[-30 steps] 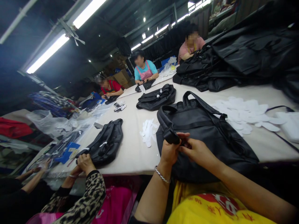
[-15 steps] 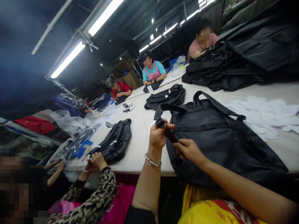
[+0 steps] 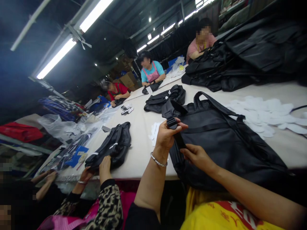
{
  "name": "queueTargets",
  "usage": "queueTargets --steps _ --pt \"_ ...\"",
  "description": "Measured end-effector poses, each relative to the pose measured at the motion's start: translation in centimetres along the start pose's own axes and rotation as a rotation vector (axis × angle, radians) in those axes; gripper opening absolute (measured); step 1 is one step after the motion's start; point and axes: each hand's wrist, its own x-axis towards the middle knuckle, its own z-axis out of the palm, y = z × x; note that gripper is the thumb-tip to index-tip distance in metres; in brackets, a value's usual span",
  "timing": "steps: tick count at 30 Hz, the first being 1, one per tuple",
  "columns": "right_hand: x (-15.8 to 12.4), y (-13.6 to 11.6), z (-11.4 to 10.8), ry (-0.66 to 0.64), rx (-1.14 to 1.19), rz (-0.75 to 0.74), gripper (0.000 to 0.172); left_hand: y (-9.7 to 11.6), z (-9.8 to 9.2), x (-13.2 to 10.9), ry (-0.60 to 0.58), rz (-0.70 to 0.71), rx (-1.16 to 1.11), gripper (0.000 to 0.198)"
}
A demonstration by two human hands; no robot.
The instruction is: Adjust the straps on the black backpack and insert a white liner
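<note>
Black strap (image 3: 179, 141) partly hidden by left hand (image 3: 166, 135); yellow garment (image 3: 206, 219) cropped by near edge, black pile (image 3: 261, 57) by right; far-left black-and-white pieces (image 3: 127, 109) too small to identify.

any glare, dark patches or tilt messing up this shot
Head view: ceiling tube lights burn out to white; the head view looks tilted, its far side climbing to the right; also in the head view, the black backpack loses its lower right edge in shadow.
</note>
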Motion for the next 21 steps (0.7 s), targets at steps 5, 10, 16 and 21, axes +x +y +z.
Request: queueTargets --steps 5,10,16,21 --pt "0.2 1.5 0.6 0.015 -0.154 -0.031 0.032 -0.4 -2.0 1.4 0.080 -0.011 -0.104 0.032" --pt "0.3 3.7 1.0 -0.067 -0.310 0.073 0.034 -1.5 -5.3 2.4 0.121 -0.065 -0.203 0.029" --pt "-0.5 6.7 1.2 -0.169 -0.394 0.314 0.033 -5.2 -9.1 3.8 0.239 -0.190 -0.287 0.019" --pt "0.0 5.5 1.0 -0.260 -0.200 0.531 0.035 -6.2 -8.6 5.4 0.202 -0.311 -0.233 0.008"
